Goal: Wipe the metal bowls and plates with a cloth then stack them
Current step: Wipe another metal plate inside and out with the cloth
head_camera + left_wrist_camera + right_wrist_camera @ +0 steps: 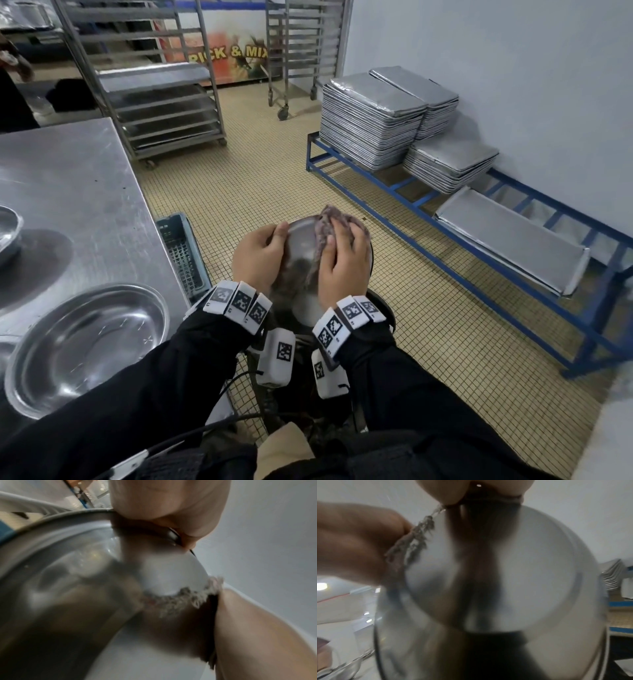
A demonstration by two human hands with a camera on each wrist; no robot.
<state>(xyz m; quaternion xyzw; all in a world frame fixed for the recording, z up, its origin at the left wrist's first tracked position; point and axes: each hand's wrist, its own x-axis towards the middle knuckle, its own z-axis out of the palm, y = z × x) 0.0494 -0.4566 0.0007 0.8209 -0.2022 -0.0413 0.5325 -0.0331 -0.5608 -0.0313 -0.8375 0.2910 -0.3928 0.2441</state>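
Both sleeves fill the bottom of the head view. From left to right: a wiped bowl lies on the bench, well apart from me. My left hand holds the bowl in work over the floor, fingers curled on its left rim. My right hand presses the cloth on its far right part, fingers bent over the cloth. I judge the risk is a slip: only one rim is held, the metal is smooth, so a hard push can turn the bowl out and drop it on the tiles. The cloth can also bunch and miss some part.
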